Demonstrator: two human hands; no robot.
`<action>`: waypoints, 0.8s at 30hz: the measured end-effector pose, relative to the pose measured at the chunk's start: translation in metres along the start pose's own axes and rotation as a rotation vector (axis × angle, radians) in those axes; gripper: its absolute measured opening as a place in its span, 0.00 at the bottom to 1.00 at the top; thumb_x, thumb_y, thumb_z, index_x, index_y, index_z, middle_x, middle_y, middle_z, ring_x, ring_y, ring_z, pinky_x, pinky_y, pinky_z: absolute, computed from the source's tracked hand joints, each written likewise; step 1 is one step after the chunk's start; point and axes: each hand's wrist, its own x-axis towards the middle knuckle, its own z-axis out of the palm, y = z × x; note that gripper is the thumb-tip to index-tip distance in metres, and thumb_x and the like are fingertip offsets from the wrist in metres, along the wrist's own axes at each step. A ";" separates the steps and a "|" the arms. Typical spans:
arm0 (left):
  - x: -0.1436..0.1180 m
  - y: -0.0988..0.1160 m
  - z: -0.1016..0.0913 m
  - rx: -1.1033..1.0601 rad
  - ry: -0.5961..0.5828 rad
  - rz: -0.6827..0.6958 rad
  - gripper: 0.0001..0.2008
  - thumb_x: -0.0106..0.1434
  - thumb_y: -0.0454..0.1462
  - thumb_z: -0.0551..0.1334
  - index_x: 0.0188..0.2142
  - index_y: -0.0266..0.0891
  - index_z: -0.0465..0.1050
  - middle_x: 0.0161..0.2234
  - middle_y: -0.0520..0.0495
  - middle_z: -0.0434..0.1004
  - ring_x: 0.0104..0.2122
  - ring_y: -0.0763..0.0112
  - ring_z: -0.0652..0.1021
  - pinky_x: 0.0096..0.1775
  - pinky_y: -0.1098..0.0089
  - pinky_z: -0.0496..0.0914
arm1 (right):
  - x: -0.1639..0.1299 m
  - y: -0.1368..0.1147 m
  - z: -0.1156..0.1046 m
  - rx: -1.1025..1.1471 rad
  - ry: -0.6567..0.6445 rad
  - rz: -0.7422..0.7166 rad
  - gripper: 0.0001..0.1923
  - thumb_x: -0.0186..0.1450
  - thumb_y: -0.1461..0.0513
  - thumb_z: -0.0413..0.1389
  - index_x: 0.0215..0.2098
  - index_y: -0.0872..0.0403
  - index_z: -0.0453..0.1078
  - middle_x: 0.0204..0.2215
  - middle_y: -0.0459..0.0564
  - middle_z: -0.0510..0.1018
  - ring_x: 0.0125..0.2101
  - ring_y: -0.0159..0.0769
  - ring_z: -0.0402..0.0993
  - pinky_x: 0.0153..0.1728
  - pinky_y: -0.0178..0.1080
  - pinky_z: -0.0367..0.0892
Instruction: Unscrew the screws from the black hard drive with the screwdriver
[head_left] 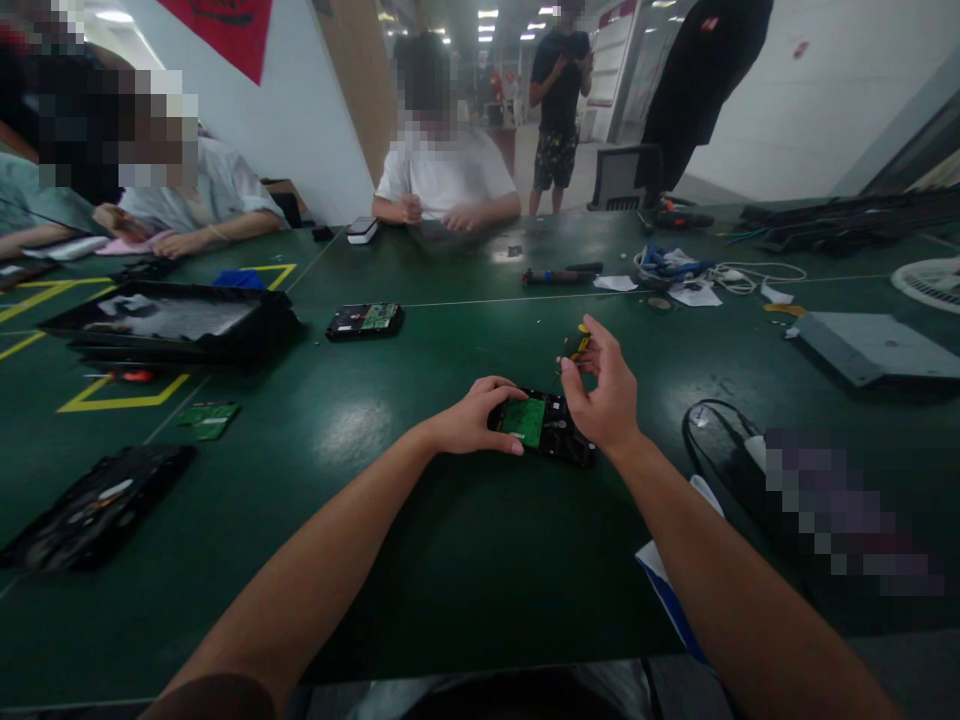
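A black hard drive (551, 435) with a green circuit board on its upper face lies on the dark green table (420, 560) in front of me. My left hand (480, 415) grips its left end, fingers curled over the edge. Just right of the drive, my right hand (604, 385) holds a small screwdriver (576, 345) with a yellow and black handle, its thin shaft pointing down toward the drive.
A second hard drive (365, 320) lies farther back. Black trays (161, 322) and a loose green board (208, 418) sit at the left. A grey flat case (874, 345), cables (742, 272) and tools lie at the right. Other people sit across the table.
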 end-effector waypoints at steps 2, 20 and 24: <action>0.000 0.000 -0.001 -0.013 -0.016 -0.003 0.44 0.49 0.54 0.74 0.63 0.50 0.65 0.62 0.38 0.61 0.64 0.46 0.63 0.64 0.44 0.60 | 0.000 0.000 0.000 -0.007 -0.002 0.002 0.35 0.69 0.61 0.55 0.71 0.46 0.50 0.62 0.56 0.69 0.45 0.44 0.79 0.44 0.51 0.80; 0.000 0.003 -0.002 -0.036 -0.047 -0.044 0.44 0.49 0.52 0.75 0.63 0.49 0.64 0.63 0.40 0.59 0.65 0.47 0.61 0.64 0.47 0.59 | -0.001 -0.005 -0.002 -0.014 0.010 -0.057 0.34 0.68 0.61 0.56 0.70 0.46 0.54 0.60 0.55 0.71 0.44 0.45 0.79 0.42 0.49 0.80; -0.001 0.004 -0.003 -0.051 -0.066 -0.045 0.45 0.49 0.52 0.75 0.63 0.49 0.64 0.63 0.39 0.58 0.65 0.47 0.61 0.64 0.46 0.59 | -0.001 -0.005 -0.002 -0.019 0.003 -0.058 0.34 0.68 0.61 0.56 0.71 0.44 0.53 0.60 0.55 0.71 0.44 0.45 0.79 0.42 0.49 0.81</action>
